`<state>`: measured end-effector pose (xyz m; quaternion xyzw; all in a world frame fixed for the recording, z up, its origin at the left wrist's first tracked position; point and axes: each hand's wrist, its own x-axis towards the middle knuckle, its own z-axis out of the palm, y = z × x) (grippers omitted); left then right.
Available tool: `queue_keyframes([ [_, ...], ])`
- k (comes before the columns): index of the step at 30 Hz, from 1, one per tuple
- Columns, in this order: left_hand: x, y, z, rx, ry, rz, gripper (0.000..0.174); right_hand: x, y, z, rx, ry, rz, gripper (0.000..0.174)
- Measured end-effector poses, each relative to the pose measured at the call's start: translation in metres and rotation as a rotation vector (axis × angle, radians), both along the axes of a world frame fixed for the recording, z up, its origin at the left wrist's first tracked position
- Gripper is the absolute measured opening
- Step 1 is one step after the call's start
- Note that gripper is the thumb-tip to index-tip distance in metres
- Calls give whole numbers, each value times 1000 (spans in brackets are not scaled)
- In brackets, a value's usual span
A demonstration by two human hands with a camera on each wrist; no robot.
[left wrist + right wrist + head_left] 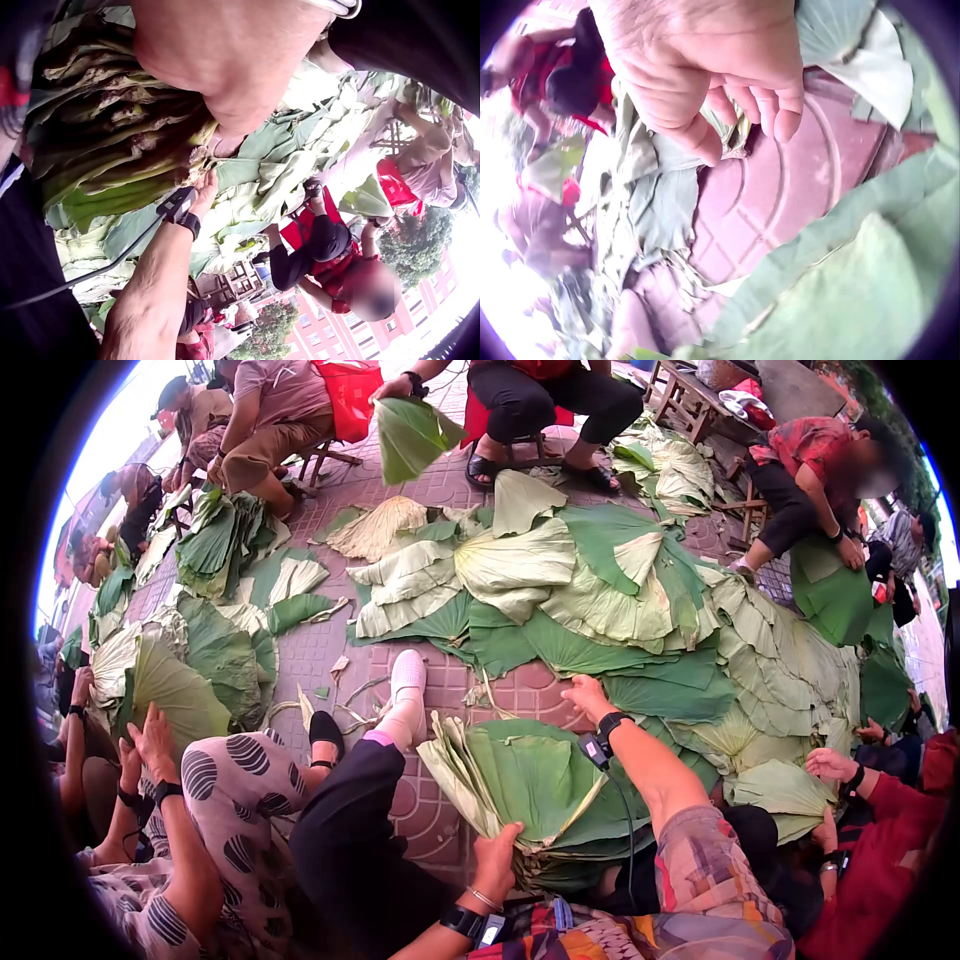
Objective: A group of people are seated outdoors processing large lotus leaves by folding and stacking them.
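A stack of large folded green leaves (540, 770) lies across the person's lap. At its lower edge the left hand (495, 857) grips it, thumb on top; the fingers beneath are hidden. In the left wrist view, the left hand (225, 67) is against the layered, browned leaf edges (112, 150). Beyond the stack, the right hand (588, 698) is over the tiled ground beside spread leaves (670, 685). The right wrist view has the right hand (705, 67) with bent fingers apart from the thumb, and a dry leaf end (736, 150) showing between them, not visibly pinched.
Overlapping pale and green leaves (520, 565) cover the ground ahead and to the right. Another leaf pile (215, 650) lies left. Seated people surround the leaves, one holding up a leaf (410, 440). A white shoe (408, 672) rests on the red paving (425, 800).
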<state>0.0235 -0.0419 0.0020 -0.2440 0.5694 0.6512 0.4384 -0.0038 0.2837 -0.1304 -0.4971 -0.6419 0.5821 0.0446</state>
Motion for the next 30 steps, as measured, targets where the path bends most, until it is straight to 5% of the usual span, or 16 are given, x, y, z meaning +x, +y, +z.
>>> queue_keyframes([
  [1, 0, 1, 2, -4, 0, 6, 32, -6, 0, -5, -4, 0, 6, 49],
  [3, -1, 2, 8, 20, 20, 17, 32, -18, -1, -13, -287, 154, -419, 37],
  [5, -1, 2, 6, 7, 10, 18, 33, -21, 4, -21, -371, 193, -355, 49],
  [9, -2, 1, 8, 3, -1, 27, 34, -32, 2, -27, -332, 272, -630, 34],
  [12, -2, 0, 8, 11, -6, 19, 34, -34, 14, -34, -619, 654, -802, 35],
  [13, -2, -1, 5, 6, -9, 13, 34, -40, 12, -21, -618, 651, -802, 35],
  [15, -2, -2, 2, 5, -10, 6, 34, -53, 6, 11, -152, 527, -963, 50],
  [16, -2, -2, 1, 14, -7, 6, 35, -54, 4, 24, -66, 595, -898, 71],
  [21, -1, -4, -5, 39, -11, 12, 34, -56, 19, 37, 373, 530, -545, 86],
  [23, -3, -3, 0, 22, -31, 20, 33, -51, 21, 48, 837, 214, -281, 79],
  [27, -2, -1, 7, 13, 0, 24, 32, -28, 42, 66, 1072, -285, 136, 19],
  [30, -2, -2, 1, -3, 34, -39, 33, -24, 49, 88, 1324, -226, 185, 10],
])
